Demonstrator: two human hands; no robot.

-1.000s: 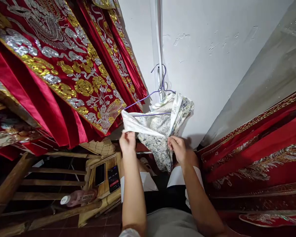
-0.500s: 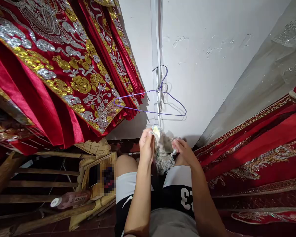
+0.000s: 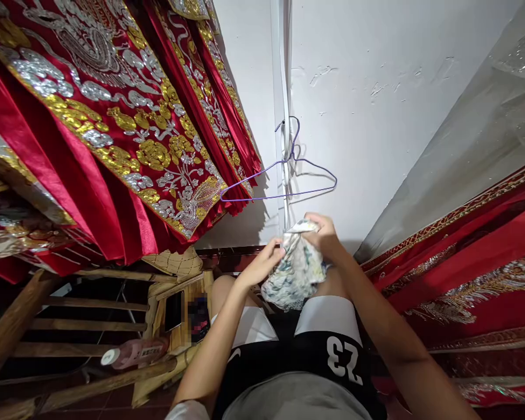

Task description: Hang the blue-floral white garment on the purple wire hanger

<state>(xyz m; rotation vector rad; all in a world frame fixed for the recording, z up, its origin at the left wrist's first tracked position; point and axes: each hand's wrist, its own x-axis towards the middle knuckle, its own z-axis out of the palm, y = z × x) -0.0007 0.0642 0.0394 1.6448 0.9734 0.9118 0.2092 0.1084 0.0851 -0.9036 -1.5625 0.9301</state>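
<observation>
A crumpled piece of thin floral fabric [image 3: 294,271], white with green-blue and yellow marks, hangs bunched above my thighs. My right hand [image 3: 326,234] grips its upper edge, fingers curled over the top. At its left side, my left hand [image 3: 265,263] has thumb and fingertips drawn together on the fabric's edge. The folds hide what kind of garment or cloth it is. Just beyond both hands, a purple wire hanger [image 3: 310,192] hangs with nothing on it against the wall.
Red sequined garments [image 3: 153,154] hang at the left, and more red embroidered fabric [image 3: 472,262] at the right. A wooden rack [image 3: 91,325] stands lower left, with a pink bottle [image 3: 137,352] and a phone [image 3: 174,310]. A white wall [image 3: 354,116] lies ahead.
The fabric has been turned and spread wider. My right hand has risen to its top edge, while my left hand has moved slightly lower along its left side. The view has shifted slightly.
</observation>
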